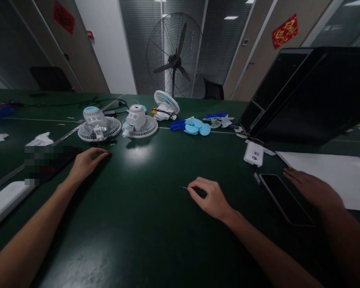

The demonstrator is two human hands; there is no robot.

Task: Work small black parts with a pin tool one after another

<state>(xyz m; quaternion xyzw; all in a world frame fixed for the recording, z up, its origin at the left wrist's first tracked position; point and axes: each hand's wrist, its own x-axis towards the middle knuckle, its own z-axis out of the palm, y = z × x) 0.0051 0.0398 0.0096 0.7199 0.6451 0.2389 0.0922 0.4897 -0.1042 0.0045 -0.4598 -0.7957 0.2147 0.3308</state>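
Note:
My right hand [210, 198] is closed in a pinch just above the green table [144, 228]. A short, thin metal rod [183, 187] pokes out to the left from between its thumb and forefinger; its exact kind is too small to tell. Farther left, my left hand [88, 162] rests low over the table with its fingers pressed together. A small dark bit [109, 154] shows at those fingertips, too unclear to name. Beyond the left hand lie two white fan heads [99, 124] [140, 122], face down. A dark flat object [58, 164] lies beside my left wrist.
Another person's hand [315, 190] lies at right beside a phone [285, 198] and a white sheet [333, 176]. A white box [253, 154] and a large black monitor [306, 96] stand behind. Farther back are light-blue fan blades [198, 126], blue gloves [177, 125] and a third small fan [166, 105].

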